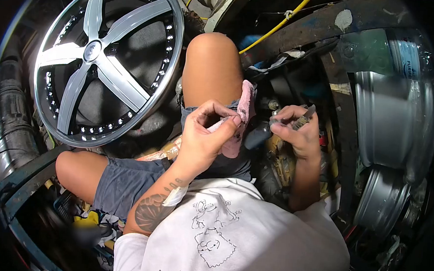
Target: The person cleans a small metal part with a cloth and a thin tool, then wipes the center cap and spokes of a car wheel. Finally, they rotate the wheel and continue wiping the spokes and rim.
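One wheel [126, 84] stands at upper left, with five spokes; the emblem on its hub cap is too small to read. One white shirt [246, 225] bears a single line drawing. Two silver rims [389, 122] sit on the right, one below the other in the view. Above them lie two bottles [371, 49], one green and one clear; the clear one has a blue label [407, 58] on which "PURIF" can be read, running lengthwise. One yellow cord [281, 23] slants across the top.

One pink cloth [245, 105] hangs by the right thigh, its long axis running roughly up and down the view, partly behind the left hand [210, 128]. That hand is curled into a ring, thumb and forefinger tips together; whether they pinch anything I cannot tell. The right hand [296, 130], near the cloth but apart from it, is half curled, with one small tool [301, 121] in its fingers. The tool's long axis slants, its dark flat end pointing up and to the right, its ridged part lower.
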A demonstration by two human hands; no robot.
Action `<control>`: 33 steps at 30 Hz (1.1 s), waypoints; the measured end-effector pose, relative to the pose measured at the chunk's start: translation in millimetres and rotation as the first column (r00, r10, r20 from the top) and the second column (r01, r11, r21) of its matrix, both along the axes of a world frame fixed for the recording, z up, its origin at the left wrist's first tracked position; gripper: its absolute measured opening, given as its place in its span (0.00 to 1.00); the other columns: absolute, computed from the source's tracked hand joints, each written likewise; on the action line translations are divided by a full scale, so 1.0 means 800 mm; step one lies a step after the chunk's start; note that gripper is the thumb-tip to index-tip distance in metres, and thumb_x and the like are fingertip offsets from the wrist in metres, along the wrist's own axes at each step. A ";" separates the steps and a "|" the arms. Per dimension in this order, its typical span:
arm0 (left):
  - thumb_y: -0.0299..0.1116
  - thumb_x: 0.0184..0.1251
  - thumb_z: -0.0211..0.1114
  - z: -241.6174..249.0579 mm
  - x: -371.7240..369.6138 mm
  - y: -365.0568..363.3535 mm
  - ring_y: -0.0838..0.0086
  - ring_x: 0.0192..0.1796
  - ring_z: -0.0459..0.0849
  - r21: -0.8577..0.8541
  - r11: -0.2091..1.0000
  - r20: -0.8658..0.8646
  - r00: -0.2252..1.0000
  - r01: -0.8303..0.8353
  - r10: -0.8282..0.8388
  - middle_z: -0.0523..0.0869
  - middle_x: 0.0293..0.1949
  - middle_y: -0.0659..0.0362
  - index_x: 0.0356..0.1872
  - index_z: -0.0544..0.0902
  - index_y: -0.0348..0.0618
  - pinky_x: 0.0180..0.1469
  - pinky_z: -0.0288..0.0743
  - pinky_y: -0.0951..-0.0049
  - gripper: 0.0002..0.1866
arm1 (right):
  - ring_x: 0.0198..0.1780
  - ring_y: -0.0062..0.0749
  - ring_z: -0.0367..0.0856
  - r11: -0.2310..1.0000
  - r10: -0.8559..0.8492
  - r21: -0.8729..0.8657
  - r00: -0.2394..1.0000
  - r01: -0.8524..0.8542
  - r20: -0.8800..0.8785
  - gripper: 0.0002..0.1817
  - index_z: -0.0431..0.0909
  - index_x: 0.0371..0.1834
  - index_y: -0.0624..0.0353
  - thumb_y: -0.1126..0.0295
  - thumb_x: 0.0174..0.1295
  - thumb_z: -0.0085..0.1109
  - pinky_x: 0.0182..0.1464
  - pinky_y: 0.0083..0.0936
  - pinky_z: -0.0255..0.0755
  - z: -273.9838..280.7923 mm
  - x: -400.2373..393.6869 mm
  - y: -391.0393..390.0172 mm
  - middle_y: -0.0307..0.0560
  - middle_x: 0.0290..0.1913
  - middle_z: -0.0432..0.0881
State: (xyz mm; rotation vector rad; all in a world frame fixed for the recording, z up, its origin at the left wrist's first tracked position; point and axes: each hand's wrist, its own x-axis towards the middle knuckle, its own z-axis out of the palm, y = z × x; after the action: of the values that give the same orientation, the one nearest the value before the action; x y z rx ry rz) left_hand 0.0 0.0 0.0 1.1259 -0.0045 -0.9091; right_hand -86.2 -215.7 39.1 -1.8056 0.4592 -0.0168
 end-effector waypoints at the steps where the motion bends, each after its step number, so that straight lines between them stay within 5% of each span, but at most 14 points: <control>1: 0.35 0.66 0.69 -0.005 -0.004 -0.004 0.83 0.37 0.80 -0.045 0.998 0.070 0.996 -0.044 0.047 0.85 0.45 0.58 0.37 0.82 0.40 0.31 0.67 0.84 0.09 | 0.27 0.08 0.72 1.000 0.007 -0.027 1.000 -0.008 -0.015 0.10 0.85 0.34 0.67 0.76 0.50 0.77 0.28 0.10 0.58 0.001 0.000 0.001 0.37 0.30 0.84; 4: 0.37 0.67 0.68 -0.012 -0.011 -0.010 0.86 0.34 0.79 -0.099 0.991 0.205 0.973 -0.086 0.105 0.85 0.44 0.62 0.36 0.81 0.40 0.22 0.64 0.86 0.10 | 0.26 0.06 0.68 1.000 0.004 0.003 1.000 -0.004 -0.029 0.10 0.85 0.33 0.66 0.76 0.49 0.77 0.28 0.09 0.56 -0.011 -0.007 -0.006 0.36 0.30 0.84; 8: 0.31 0.74 0.63 -0.010 -0.008 -0.015 0.81 0.36 0.79 -0.165 0.984 0.022 0.998 -0.062 0.066 0.83 0.37 0.60 0.40 0.77 0.34 0.43 0.75 0.78 0.09 | 0.24 0.04 0.63 0.989 0.030 0.145 0.997 -0.041 0.077 0.11 0.86 0.32 0.64 0.75 0.47 0.78 0.26 0.10 0.52 -0.015 -0.006 -0.010 0.34 0.30 0.84; 11: 0.34 0.77 0.60 -0.010 -0.007 -0.011 0.82 0.33 0.79 -0.217 0.976 -0.148 0.987 0.030 -0.063 0.82 0.36 0.60 0.42 0.75 0.35 0.38 0.76 0.80 0.10 | 0.23 0.05 0.63 0.997 0.057 -0.055 0.998 -0.058 -0.026 0.11 0.86 0.32 0.63 0.76 0.46 0.79 0.26 0.10 0.53 -0.009 -0.003 -0.004 0.33 0.29 0.84; 12: 0.35 0.77 0.59 -0.012 -0.010 -0.013 0.83 0.32 0.78 -0.220 0.975 -0.165 0.985 0.018 -0.055 0.81 0.35 0.60 0.42 0.75 0.36 0.36 0.75 0.81 0.11 | 0.24 0.05 0.63 0.995 0.077 0.057 0.996 -0.079 0.043 0.12 0.86 0.32 0.63 0.77 0.45 0.78 0.26 0.10 0.53 -0.015 -0.004 -0.009 0.34 0.30 0.84; 17: 0.36 0.78 0.57 -0.007 -0.016 -0.019 0.84 0.28 0.77 -0.250 0.968 -0.300 0.951 -0.008 -0.070 0.80 0.32 0.63 0.42 0.75 0.38 0.30 0.73 0.81 0.10 | 0.23 0.05 0.62 0.992 0.100 0.066 0.988 -0.108 0.113 0.12 0.86 0.34 0.63 0.77 0.46 0.78 0.25 0.09 0.52 -0.015 -0.003 -0.006 0.35 0.31 0.85; 20: 0.39 0.78 0.57 -0.023 -0.017 -0.019 0.84 0.26 0.76 -0.220 0.973 -0.113 0.988 0.074 -0.101 0.79 0.32 0.64 0.43 0.75 0.38 0.29 0.72 0.83 0.12 | 0.23 0.05 0.61 0.985 0.174 0.011 0.983 -0.175 0.064 0.13 0.86 0.36 0.64 0.76 0.47 0.77 0.25 0.10 0.52 -0.003 0.001 -0.002 0.36 0.33 0.86; 22: 0.43 0.78 0.54 -0.015 -0.007 -0.004 0.81 0.32 0.79 -0.218 0.959 -0.067 0.977 0.184 -0.202 0.81 0.36 0.61 0.47 0.76 0.36 0.36 0.74 0.81 0.17 | 0.22 0.05 0.62 0.982 0.187 -0.017 0.982 -0.187 0.012 0.13 0.86 0.39 0.65 0.76 0.50 0.76 0.24 0.11 0.53 0.001 0.004 0.001 0.35 0.34 0.87; 23: 0.45 0.78 0.53 -0.011 -0.004 -0.002 0.79 0.35 0.81 -0.216 0.945 -0.040 0.965 0.246 -0.260 0.81 0.38 0.59 0.49 0.76 0.35 0.39 0.76 0.79 0.20 | 0.23 0.08 0.63 0.986 0.161 0.043 0.987 -0.162 0.021 0.13 0.85 0.38 0.66 0.75 0.50 0.74 0.27 0.13 0.58 0.002 0.007 0.007 0.45 0.40 0.87; 25: 0.47 0.75 0.49 -0.014 -0.013 -0.011 0.66 0.56 0.81 -0.426 0.904 -0.228 0.971 -0.030 -0.075 0.85 0.49 0.51 0.58 0.75 0.32 0.60 0.75 0.67 0.26 | 0.24 0.09 0.66 0.972 0.236 -0.047 0.960 -0.231 0.151 0.12 0.84 0.39 0.68 0.75 0.54 0.73 0.28 0.11 0.58 -0.006 0.012 0.003 0.48 0.42 0.88; 26: 0.46 0.76 0.48 -0.010 -0.012 -0.005 0.66 0.56 0.82 -0.413 0.910 -0.253 0.965 -0.040 -0.072 0.85 0.50 0.51 0.57 0.76 0.31 0.61 0.74 0.68 0.25 | 0.31 0.14 0.76 0.958 0.287 -0.066 0.937 -0.280 0.197 0.11 0.84 0.41 0.69 0.75 0.58 0.71 0.31 0.10 0.64 -0.006 0.013 0.000 0.51 0.45 0.87; 27: 0.45 0.77 0.47 -0.008 -0.007 0.003 0.66 0.56 0.82 -0.397 0.916 -0.277 0.959 -0.054 -0.064 0.85 0.51 0.51 0.55 0.77 0.30 0.62 0.73 0.68 0.25 | 0.29 0.12 0.73 0.968 0.250 -0.030 0.945 -0.250 0.209 0.11 0.85 0.43 0.67 0.75 0.57 0.71 0.30 0.11 0.63 -0.008 0.013 0.004 0.47 0.41 0.86; 30: 0.31 0.75 0.59 -0.021 -0.005 0.008 0.74 0.51 0.83 -0.370 0.929 -0.175 0.982 -0.001 -0.069 0.84 0.52 0.52 0.57 0.75 0.33 0.55 0.77 0.74 0.15 | 0.29 0.09 0.71 0.977 0.175 0.078 0.955 -0.198 0.239 0.16 0.86 0.49 0.63 0.76 0.57 0.73 0.31 0.11 0.63 -0.018 0.016 0.020 0.40 0.37 0.85; 33: 0.25 0.68 0.69 -0.022 -0.012 -0.001 0.76 0.50 0.83 -0.432 0.902 -0.166 0.985 -0.029 -0.048 0.84 0.50 0.54 0.59 0.72 0.36 0.52 0.79 0.74 0.22 | 0.34 0.08 0.73 0.967 0.085 0.210 0.958 -0.146 0.273 0.24 0.81 0.57 0.62 0.75 0.56 0.74 0.32 0.08 0.62 -0.024 0.016 0.032 0.40 0.42 0.86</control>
State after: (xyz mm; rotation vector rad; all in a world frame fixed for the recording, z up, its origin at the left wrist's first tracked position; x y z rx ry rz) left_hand -9.6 -0.8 -18.0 0.6300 -0.0670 -0.9551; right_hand -73.3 -190.1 19.7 -1.5731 0.1573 -0.1163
